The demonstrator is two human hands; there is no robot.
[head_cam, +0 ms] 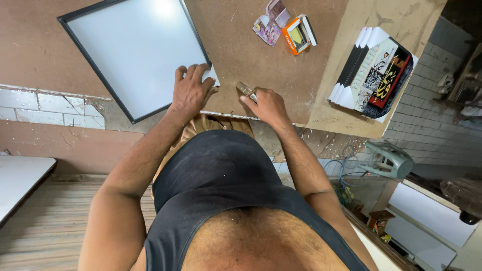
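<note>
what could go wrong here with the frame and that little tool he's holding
1. The black frame overhangs the brown board's near edge at one corner, steadied only by the left hand pressing its other corner; if that hand lifts, it might tip off.
2. The right hand grips a small metal tool close to the left hand's fingers; a slip could nick them or scratch the frame's white panel.

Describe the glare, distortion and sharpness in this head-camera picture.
Head view: a bright glare patch washes out the top of the black-framed panel; wide-angle distortion bends the brown board and the tiled wall outward; the left hand on the frame's corner and the right hand gripping a small tool look sharp; the lower right is dim.
</note>
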